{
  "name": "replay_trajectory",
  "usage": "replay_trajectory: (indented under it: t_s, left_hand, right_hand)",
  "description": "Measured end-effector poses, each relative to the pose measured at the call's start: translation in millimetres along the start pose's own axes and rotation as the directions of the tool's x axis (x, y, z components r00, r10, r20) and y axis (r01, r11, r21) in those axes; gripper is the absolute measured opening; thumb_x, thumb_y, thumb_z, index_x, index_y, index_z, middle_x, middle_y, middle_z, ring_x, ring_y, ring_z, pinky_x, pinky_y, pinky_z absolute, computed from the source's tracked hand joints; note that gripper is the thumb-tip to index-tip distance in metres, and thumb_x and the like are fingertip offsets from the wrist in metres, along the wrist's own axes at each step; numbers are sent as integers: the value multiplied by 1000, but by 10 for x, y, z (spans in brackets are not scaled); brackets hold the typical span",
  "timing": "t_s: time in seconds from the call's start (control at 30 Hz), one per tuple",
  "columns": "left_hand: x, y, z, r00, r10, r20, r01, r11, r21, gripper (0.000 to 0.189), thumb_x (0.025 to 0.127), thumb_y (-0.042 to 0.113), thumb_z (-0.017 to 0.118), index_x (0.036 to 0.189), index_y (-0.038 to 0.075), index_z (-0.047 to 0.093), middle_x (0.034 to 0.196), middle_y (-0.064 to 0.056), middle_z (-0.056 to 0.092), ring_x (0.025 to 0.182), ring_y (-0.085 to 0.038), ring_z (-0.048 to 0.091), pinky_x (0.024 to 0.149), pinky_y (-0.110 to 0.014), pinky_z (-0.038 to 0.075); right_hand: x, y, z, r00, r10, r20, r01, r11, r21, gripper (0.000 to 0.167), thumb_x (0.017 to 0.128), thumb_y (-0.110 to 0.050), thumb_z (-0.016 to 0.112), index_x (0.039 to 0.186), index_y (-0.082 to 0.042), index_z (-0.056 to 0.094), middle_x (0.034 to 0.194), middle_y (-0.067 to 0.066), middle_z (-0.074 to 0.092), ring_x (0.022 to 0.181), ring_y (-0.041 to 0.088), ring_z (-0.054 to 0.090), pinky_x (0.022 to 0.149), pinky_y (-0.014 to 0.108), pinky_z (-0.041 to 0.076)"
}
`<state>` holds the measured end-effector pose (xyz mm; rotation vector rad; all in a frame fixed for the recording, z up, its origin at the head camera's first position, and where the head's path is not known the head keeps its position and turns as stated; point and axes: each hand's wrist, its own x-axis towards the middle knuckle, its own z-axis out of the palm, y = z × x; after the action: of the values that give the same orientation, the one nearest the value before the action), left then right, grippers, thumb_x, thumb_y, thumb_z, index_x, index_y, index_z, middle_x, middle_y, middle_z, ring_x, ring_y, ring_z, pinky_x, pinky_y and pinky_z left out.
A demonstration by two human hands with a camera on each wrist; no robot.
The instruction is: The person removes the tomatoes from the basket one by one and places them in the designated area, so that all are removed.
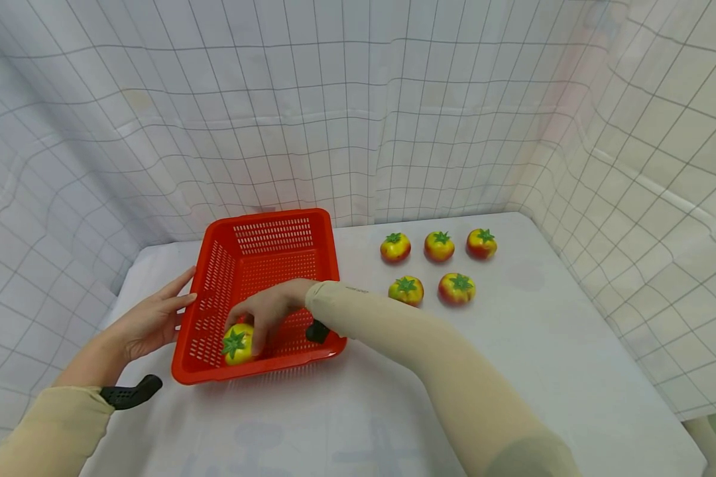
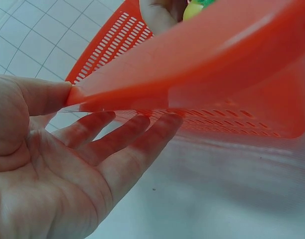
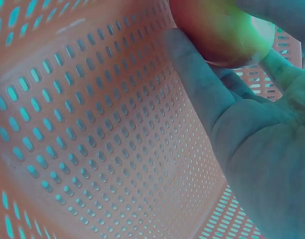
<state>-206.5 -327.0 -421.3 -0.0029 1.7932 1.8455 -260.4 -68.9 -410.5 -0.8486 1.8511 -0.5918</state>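
A red plastic basket point(image 1: 262, 361) with slotted walls stands at the left of the white table. My left hand point(image 1: 152, 321) grips its left rim; in the left wrist view the thumb lies on the rim and the fingers point(image 2: 137, 144) touch the wall below. Inside the basket, near its front left corner, my right hand point(image 1: 271, 308) holds a yellow-and-red tomato point(image 1: 238, 344) with a green leafy top. The right wrist view shows the fingers around that tomato point(image 3: 227, 37), close over the perforated basket floor point(image 3: 127, 144).
Right of the basket, several similar tomatoes sit on the table point(image 1: 513, 344) in two rows, among them a back one point(image 1: 396, 248) and a front one point(image 1: 457, 289). Grid-patterned white curtains point(image 1: 358, 119) hang behind and at both sides.
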Motion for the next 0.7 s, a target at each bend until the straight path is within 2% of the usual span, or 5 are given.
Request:
replay_trajectory:
  t_s: [0.27, 0.5, 0.7]
  left_hand:
    - [-4, 10, 1, 1000, 8, 12, -8, 1000, -3, 72, 112, 28, 40, 162, 38, -10, 139, 5, 45, 114, -17, 65, 92, -46, 57]
    - [-9, 6, 1, 1000, 13, 16, -12, 1000, -25, 73, 112, 27, 40, 162, 36, -11, 135, 8, 53, 113, -18, 65, 91, -46, 57]
    - [-10, 6, 14, 1000, 17, 23, -16, 999, -50, 72, 112, 25, 41, 163, 36, -9, 132, 7, 58, 111, -19, 66, 90, -46, 58]
  right_hand:
    - [-132, 5, -88, 998, -48, -49, 49, 999, 15, 56, 84, -11, 85, 128, -31, 57, 122, -8, 56, 109, 8, 54, 86, 22, 53]
    - [-507, -77, -222, 990, -81, -117, 87, 995, 52, 56, 83, -8, 84, 128, -29, 58, 122, -6, 56, 110, 11, 54, 87, 27, 56]
    - [-731, 70, -435, 972, -145, -187, 162, 984, 80, 58, 83, -12, 86, 130, -29, 58, 126, -3, 57, 116, 17, 55, 89, 32, 57]
